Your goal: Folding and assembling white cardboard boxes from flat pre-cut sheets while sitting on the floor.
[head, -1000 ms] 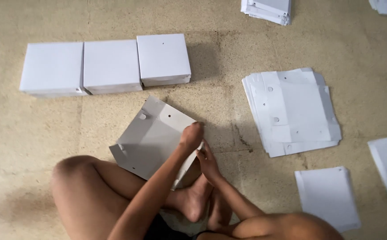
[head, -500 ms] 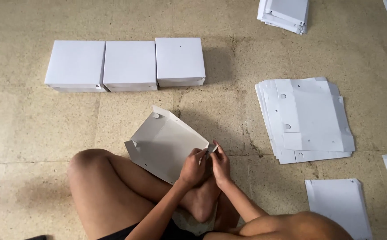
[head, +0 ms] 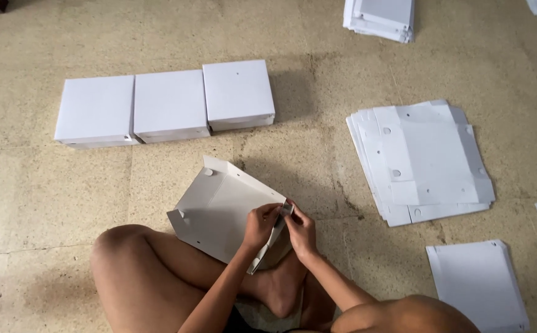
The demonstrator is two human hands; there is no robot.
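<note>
The flat white cardboard box blank (head: 222,213), matte and stiff, with creased flaps and small round tabs along its edges, stood tilted against the person's crossed legs on the speckled beige stone floor (head: 34,197). The left hand (head: 261,226) and the right hand (head: 301,228) met at its right corner, the fingers of both closed in a pinch on a small folded flap there. The blank's far edge rose off the floor, 1 flap bent upward.

Beyond it, 3 finished white square cardboard boxes (head: 170,102) sat in a row, sides touching, their lids smooth and plain. To the right lay 1 fanned stack of flat white die-cut sheets (head: 425,160), punched with small holes and notched at the corners. Nearer the person's right knee lay 1 smaller stack of plain white rectangular sheets (head: 478,283). Another white sheet pile (head: 379,18) showed at the top edge, well apart from the hands. The floor looked rough and mottled, with thin joints between its slabs.
</note>
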